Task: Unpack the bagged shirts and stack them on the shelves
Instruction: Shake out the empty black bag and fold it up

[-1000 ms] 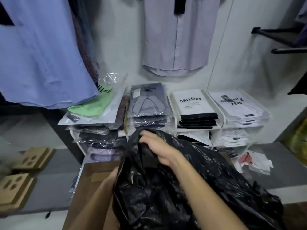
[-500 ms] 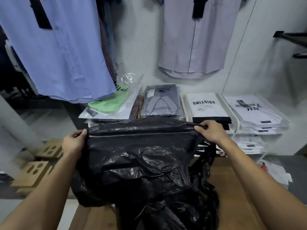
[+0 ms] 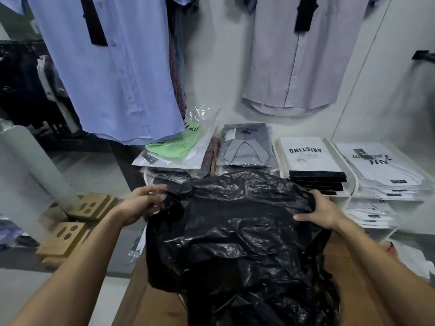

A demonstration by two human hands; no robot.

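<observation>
A large black plastic bag (image 3: 235, 236) fills the middle of the view, resting on a brown surface (image 3: 146, 302). My left hand (image 3: 141, 203) grips its upper left edge. My right hand (image 3: 322, 211) grips the upper right edge with the thumb over the plastic. What is inside the bag is hidden. Behind it a low white shelf (image 3: 353, 191) carries stacks of bagged shirts: a green shirt pack (image 3: 174, 147), a grey shirt pack (image 3: 244, 149), a white ARISTINO stack (image 3: 308, 156) and another white stack (image 3: 381, 168).
A blue shirt (image 3: 113, 67) and a pale lilac shirt (image 3: 299, 55) hang on the wall above the shelf. Brown cardboard pieces (image 3: 70, 234) lie on the floor at the left. More white packs (image 3: 369, 212) sit on the lower shelf at the right.
A second ago only my right hand was on top of the bag. Both hands took its upper edge and have since pulled it lower and wider.
</observation>
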